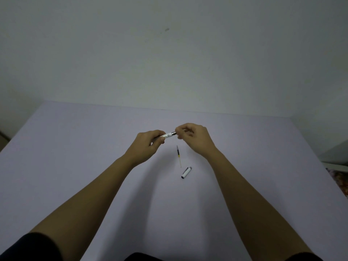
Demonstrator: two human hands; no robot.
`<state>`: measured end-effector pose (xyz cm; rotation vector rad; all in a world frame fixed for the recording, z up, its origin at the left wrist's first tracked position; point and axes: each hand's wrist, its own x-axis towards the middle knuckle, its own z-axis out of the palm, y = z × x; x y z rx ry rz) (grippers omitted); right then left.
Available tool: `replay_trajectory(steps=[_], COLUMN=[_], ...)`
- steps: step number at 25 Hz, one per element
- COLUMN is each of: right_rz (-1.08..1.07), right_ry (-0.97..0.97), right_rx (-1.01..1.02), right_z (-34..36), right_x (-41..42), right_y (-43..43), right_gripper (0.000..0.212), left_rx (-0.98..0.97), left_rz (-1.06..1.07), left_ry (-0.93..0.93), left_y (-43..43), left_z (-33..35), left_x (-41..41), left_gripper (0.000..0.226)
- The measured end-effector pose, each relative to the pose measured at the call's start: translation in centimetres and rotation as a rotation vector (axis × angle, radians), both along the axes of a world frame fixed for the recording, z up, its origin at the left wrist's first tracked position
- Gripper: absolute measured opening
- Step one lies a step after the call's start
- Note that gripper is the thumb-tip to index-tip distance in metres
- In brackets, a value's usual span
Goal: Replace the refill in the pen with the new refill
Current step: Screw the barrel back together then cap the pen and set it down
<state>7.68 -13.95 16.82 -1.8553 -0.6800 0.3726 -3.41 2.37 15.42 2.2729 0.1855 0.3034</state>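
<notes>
The person holds a white pen barrel point(166, 136) raised above the middle of the lilac table point(75, 147), both hands closed on it. The left hand point(146, 143) grips the barrel's left portion between thumb and fingers, evidently to steady it; the right hand point(192, 137) pinches the metal-collared right end, where the tip section would unscrew, though what lies between those fingertips is too small to tell. Holding the pen level between two opposed grips suits a twisting or pulling action at the joint. On the table just below the hands lies a loose refill point(178, 156), thin, with a dark upper part and a pale lower tube, pointing roughly toward the near edge. Just beside its near end, apart from it, rests the white pen cap point(186, 172), tilted. Whether the loose refill is the new one or the spent one cannot be determined, so progress is uncertain.
</notes>
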Motion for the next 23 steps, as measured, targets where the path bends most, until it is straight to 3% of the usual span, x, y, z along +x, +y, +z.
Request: replay_trajectory(steps=[3,9,12,17,19,23], right_rz=[0.037,0.033,0.074,0.047,0.101,0.052], right_ry=[-0.037,-0.069,-0.119,-0.159,-0.190,-0.196], right_rx=[0.064,-0.013,0.012,-0.063,-0.026,-0.078], right_z=[-0.12,0.00,0.05,0.24,0.06,0.06], right_x=[0.04,0.30,0.20,0.39,0.37,0.63], right_y=[-0.29,-0.22,-0.25,-0.10,-0.36,-0.32], right_gripper=[0.022,0.006,0.015,0.006,0.016,0.009], left_rx=[-0.008,-0.002,-0.014,-0.009,-0.019,-0.003], left_rz=[0.010,-0.005,0.005,-0.013,0.000,-0.019], left_ry=[-0.005,-0.007,-0.014,-0.003,-0.009,-0.028], left_y=[0.01,0.09,0.13,-0.01,-0.07,-0.09], left_z=[0.04,-0.02,-0.01,-0.23,-0.29,-0.13], left_x=[-0.08,-0.36,-0.30,-0.23,-0.26,-0.26], left_gripper=[0.019,0.018,0.019,0.019,0.019,0.019])
